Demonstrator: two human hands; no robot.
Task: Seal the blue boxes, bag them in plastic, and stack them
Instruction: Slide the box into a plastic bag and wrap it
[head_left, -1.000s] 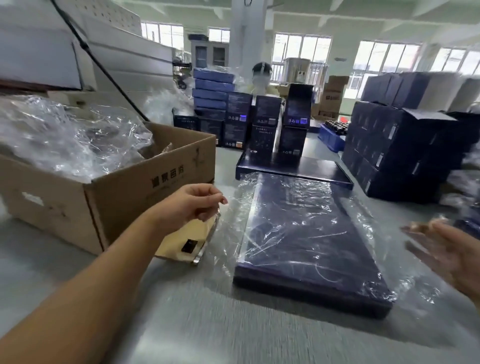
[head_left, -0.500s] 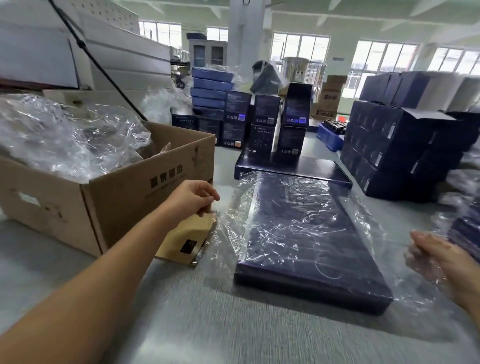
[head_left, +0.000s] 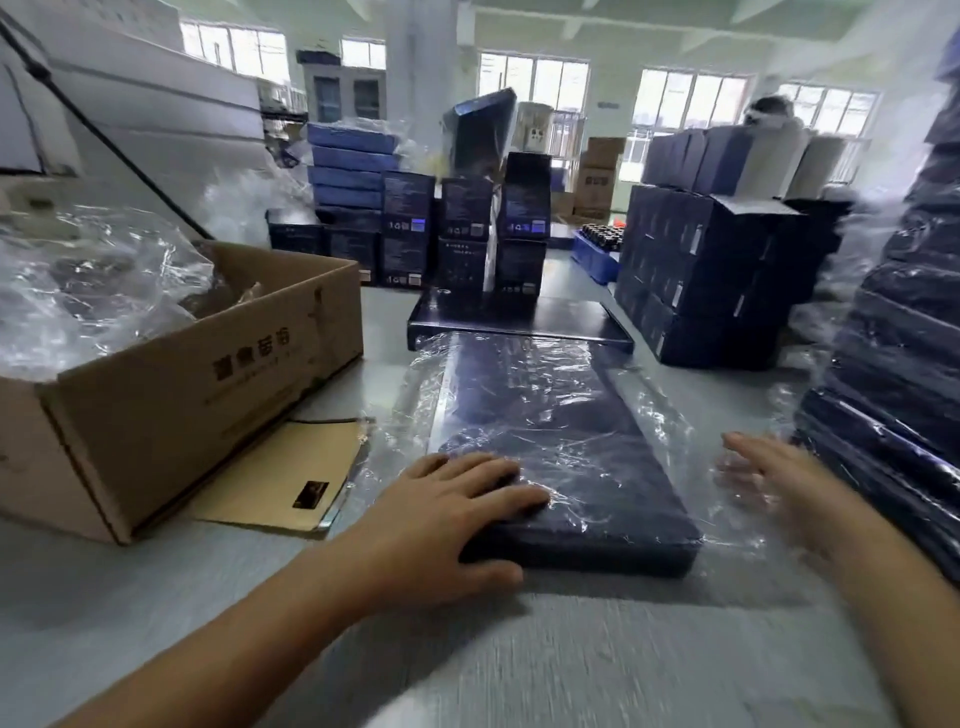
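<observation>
Head view: our L hand (head_left: 457, 509) lies flat, fingers straight, on near-left corner of bagged blue box (head_left: 561, 441), on the surface (head_left: 571, 649). R hand (head_left: 769, 478), fingers spread, empty, over loose plastic bag (head_left: 670, 415) at right. Risk: slick film slips under palm; we may knock right stack (head_left: 893, 364).

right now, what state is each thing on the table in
flat blue box: lying flat, inside the clear plastic bag
left hand: fingers straight, pressing the box's near end
right hand: open, blurred, just right of the box
cardboard carton: open, full of crumpled plastic
second flat box: unbagged, lying flat behind the first
</observation>
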